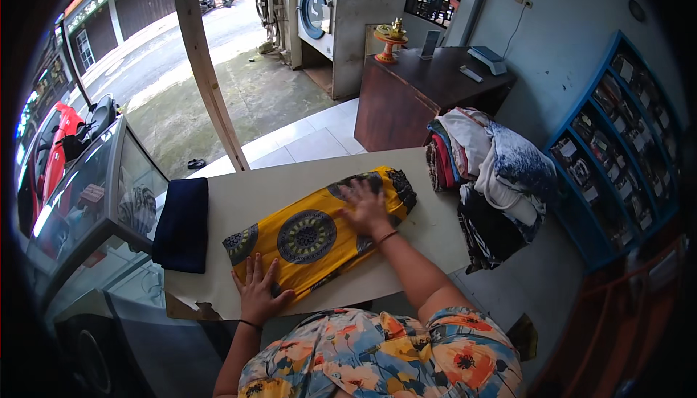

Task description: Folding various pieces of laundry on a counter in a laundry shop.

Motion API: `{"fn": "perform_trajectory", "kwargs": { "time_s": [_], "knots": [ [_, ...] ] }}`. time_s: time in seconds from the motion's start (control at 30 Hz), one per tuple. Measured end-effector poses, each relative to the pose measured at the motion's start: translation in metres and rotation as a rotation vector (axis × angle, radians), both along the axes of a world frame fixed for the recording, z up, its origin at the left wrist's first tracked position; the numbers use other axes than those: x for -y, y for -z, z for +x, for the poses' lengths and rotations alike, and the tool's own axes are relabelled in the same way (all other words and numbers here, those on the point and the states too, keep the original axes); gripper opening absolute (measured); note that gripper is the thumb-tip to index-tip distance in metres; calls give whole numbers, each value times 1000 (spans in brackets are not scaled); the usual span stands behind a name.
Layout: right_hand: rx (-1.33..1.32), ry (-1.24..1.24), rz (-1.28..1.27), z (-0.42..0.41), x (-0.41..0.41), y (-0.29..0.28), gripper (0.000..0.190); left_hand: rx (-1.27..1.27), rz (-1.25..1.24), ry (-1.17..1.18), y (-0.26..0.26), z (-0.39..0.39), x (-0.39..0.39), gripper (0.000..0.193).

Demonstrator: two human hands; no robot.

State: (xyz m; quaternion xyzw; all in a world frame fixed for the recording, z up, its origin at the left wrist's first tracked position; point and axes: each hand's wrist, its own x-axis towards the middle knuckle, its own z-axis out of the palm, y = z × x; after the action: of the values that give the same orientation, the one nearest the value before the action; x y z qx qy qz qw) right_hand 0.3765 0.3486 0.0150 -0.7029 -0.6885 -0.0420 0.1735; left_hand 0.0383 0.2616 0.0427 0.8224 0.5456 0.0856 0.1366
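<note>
A yellow garment (pixel 261 218) with dark round mandala-like prints lies folded into a long strip, slanting across the white table (pixel 228 191). My left hand (pixel 260 292) rests flat with spread fingers on its near left end. Toward the far right end, my right hand (pixel 366 210) presses on the cloth, palm down and fingers apart. Neither hand grips anything. Dark gathered trim (pixel 402 187) edges the garment's right end. To the left of it, a folded navy cloth (pixel 182 224) hangs slightly past the table's left edge.
A tall pile of folded clothes (pixel 468 147) stands at the table's right end, partly overhanging. A glass display case (pixel 117 191) adjoins the left side. Beyond are a brown desk (pixel 403 109) with a scale (pixel 486 59), and a blue shelf (pixel 585 98) of packed items. The table's near-left corner is chipped.
</note>
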Motion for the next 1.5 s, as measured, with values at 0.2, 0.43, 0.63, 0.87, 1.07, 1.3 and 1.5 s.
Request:
{"fn": "perform_trajectory", "kwargs": {
  "time_s": [0.2, 0.43, 0.63, 0.87, 1.07, 1.3, 1.5],
  "knots": [
    [-29, 107, 150, 75, -19, 13, 60, -8, -23, 33, -2, 0, -2, 91],
    [-75, 56, 239, 55, 10, 1, 56, -75, 44, 64, 0, 2, 6, 92],
    [-78, -514, 163, -54, 127, -39, 43, 417, 172, 225, 2, 2, 10, 70],
    [-186, -271, 145, -27, 129, -26, 23, 253, 374, 328, -7, -10, 21, 30],
    [-226, -236, 118, -20, 128, -22, 14, 322, 320, 224, -12, -11, 26, 9],
    [-363, -293, 175, -12, 125, -28, 10, 384, 372, 193, -9, -12, 31, 8],
    [-189, -340, 189, -14, 130, -22, 11, 338, 345, 184, -8, -14, 37, 7]
  ]
}}
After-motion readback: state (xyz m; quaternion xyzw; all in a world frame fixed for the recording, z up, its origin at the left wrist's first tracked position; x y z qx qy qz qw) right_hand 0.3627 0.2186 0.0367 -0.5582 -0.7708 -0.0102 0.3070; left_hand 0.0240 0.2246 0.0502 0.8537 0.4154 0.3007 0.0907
